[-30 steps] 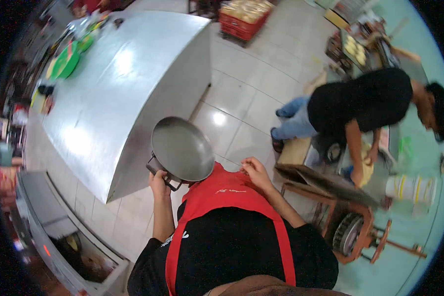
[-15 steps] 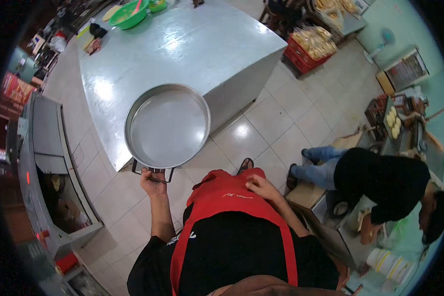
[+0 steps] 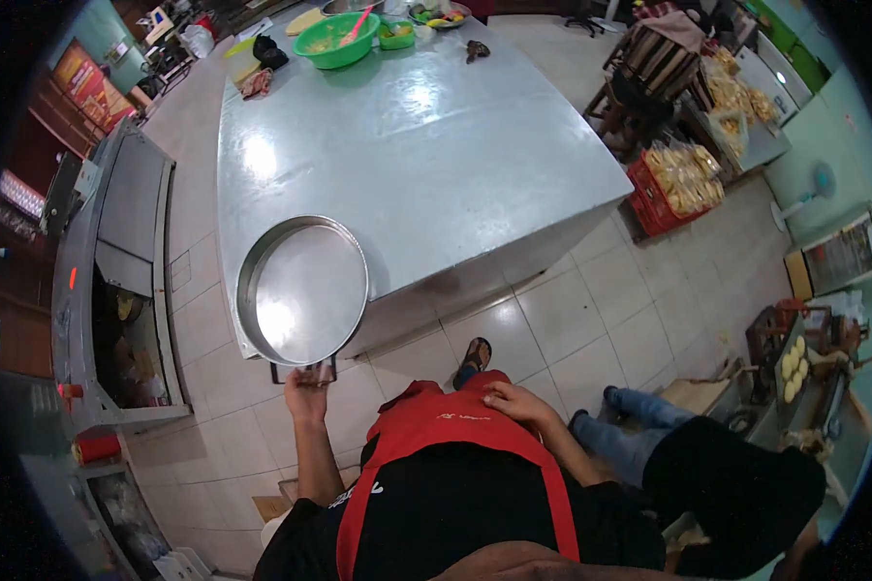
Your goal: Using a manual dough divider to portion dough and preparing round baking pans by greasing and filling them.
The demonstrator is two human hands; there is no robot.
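Note:
My left hand (image 3: 308, 392) is closed around the dark handle of a large round metal pan (image 3: 322, 281) with straight sides. The pan is bare inside and overlaps the near left corner of the metal-topped table (image 3: 426, 184); whether it touches the top I cannot tell. Low at the front of my red apron (image 3: 436, 431), my right hand (image 3: 518, 404) rests against the cloth, fingers stretched out and holding nothing.
On the table's far end are a green bowl (image 3: 334, 44) with a pink utensil and a plate of colourful items (image 3: 441, 14). A person in black (image 3: 736, 474) bends at the right. A red crate (image 3: 661, 203) of bagged goods stands beyond the table; an open metal cabinet (image 3: 131, 290) is left.
The view has shifted, bringing more of the table into sight. My left hand has carried the pan closer over the table corner. My right hand has settled against the apron.

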